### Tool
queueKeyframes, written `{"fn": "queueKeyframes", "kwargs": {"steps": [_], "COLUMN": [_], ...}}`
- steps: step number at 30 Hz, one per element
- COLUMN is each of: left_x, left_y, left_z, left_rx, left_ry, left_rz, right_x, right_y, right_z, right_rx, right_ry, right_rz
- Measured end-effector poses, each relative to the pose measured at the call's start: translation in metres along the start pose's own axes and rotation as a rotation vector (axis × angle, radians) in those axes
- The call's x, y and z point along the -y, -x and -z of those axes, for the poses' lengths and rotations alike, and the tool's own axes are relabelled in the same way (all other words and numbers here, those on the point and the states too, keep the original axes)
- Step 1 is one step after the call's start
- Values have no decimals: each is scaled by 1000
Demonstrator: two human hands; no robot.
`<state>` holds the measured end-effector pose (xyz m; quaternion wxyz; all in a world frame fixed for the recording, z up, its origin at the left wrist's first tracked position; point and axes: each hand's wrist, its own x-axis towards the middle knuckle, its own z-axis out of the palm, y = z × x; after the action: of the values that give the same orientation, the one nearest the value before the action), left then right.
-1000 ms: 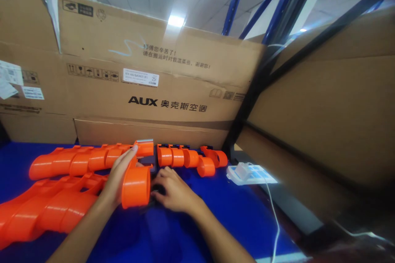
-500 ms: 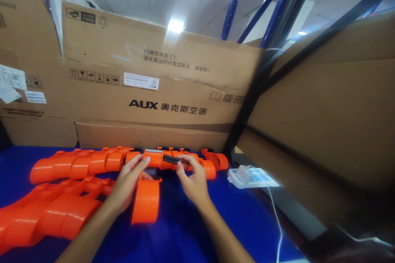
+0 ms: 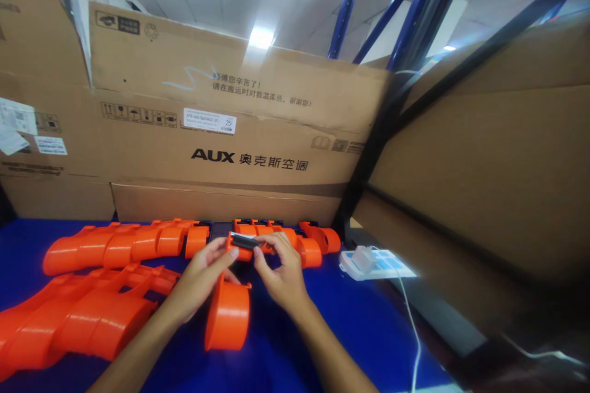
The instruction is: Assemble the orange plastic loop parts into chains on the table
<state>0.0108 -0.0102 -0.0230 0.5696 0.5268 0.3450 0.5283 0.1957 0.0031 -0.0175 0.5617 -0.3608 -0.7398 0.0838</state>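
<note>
Behind both hands stands a large AUX carton point(image 3: 221, 135), with the blue bench point(image 3: 350, 325) beneath them. Left of the left hand lie two long rows of nested orange parts point(image 3: 87, 313). The left hand point(image 3: 198, 282) has its grip closed on an orange cylindrical part point(image 3: 229, 314), thumb and forefinger pinching its upper end. The right hand point(image 3: 281, 279) pinches a small black piece point(image 3: 244, 241) against that upper end. A white charger point(image 3: 364, 260) sits well to the right.
</note>
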Motion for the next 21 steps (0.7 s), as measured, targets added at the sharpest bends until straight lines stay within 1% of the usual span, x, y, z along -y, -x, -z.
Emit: {"fn": "queueKeyframes", "kwargs": {"steps": [11, 21], "left_x": [0, -3], "left_y": [0, 2], "left_z": [1, 0], "left_rx": [15, -10], "left_ry": [1, 12], "left_rz": [29, 38], "right_x": [-1, -4], "right_y": [0, 1], "right_z": [2, 2], "right_rx": [5, 53], "right_ry": [14, 6], "right_rz": [-15, 3]}}
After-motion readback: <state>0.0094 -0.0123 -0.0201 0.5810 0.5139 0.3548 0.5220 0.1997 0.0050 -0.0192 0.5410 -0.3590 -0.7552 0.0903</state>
